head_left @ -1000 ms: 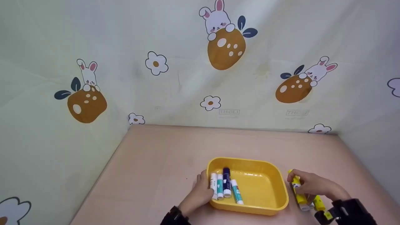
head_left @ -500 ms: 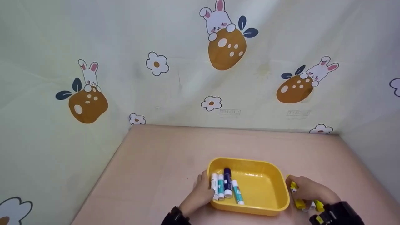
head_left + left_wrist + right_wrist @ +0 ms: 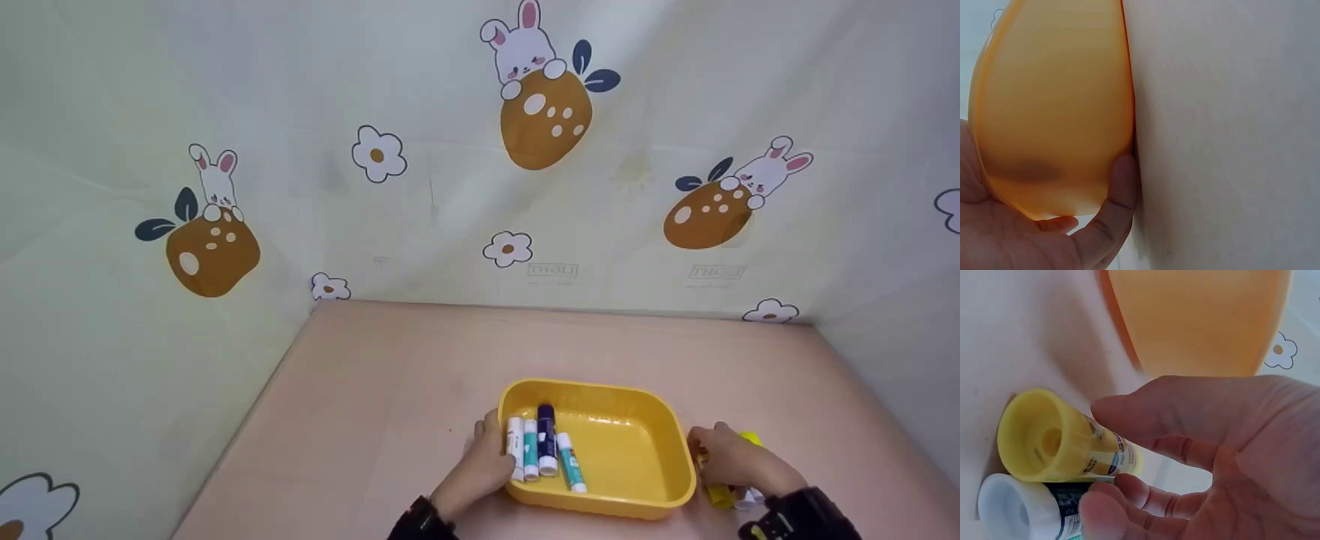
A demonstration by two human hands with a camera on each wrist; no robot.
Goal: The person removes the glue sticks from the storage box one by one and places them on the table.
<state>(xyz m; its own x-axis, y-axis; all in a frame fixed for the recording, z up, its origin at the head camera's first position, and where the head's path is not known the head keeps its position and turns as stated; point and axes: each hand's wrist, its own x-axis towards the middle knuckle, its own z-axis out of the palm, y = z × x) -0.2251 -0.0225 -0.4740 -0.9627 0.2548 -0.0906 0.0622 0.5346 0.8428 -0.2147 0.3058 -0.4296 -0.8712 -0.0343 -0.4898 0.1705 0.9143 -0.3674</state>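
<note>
My left hand (image 3: 484, 461) grips the left wall of a yellow plastic tray (image 3: 600, 502), thumb over its rim and fingers outside. In the left wrist view, that hand (image 3: 1095, 236) curls around the tray's end (image 3: 1061, 101). Inside lie several glue sticks: a white one (image 3: 515, 448), a dark blue one (image 3: 547, 442) and teal-and-white ones (image 3: 571, 465). Right of the tray, my right hand (image 3: 739, 459) pinches a yellow glue stick (image 3: 1072, 439) lying on the table, thumb on one side and fingers on the other. A white-ended dark glue stick (image 3: 1022, 512) lies against it.
Another yellow piece (image 3: 750, 437) shows behind my right hand, mostly hidden. The pinkish table (image 3: 375, 390) meets printed cloth walls (image 3: 420, 210) at the back and sides. The tray's right wall (image 3: 682, 457) stands close to my right fingertips.
My right hand has shifted left and slightly down, closer to the tray, and now covers more of the yellow glue stick. The left hand and tray have stayed in place.
</note>
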